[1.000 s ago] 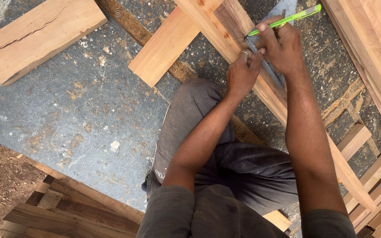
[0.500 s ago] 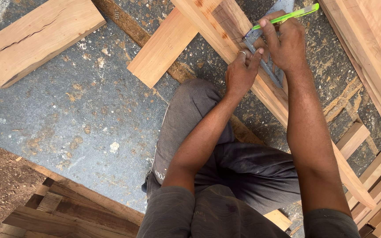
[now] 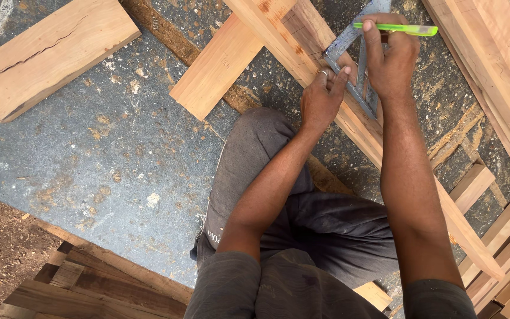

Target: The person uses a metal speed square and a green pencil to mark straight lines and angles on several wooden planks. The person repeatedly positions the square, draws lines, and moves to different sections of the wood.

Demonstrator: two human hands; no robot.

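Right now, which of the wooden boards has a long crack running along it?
The wide board lying alone at top left, far from both hands. A dark crack runs along its face; the others look uncracked.

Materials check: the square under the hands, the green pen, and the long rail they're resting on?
Square: looks like bare metal, dull grey with a slight sheen. Pen: probably plastic, translucent neon green, glossy. Long rail: raw wood, pale with reddish streaks, visible grain, matte, seemingly no coating.
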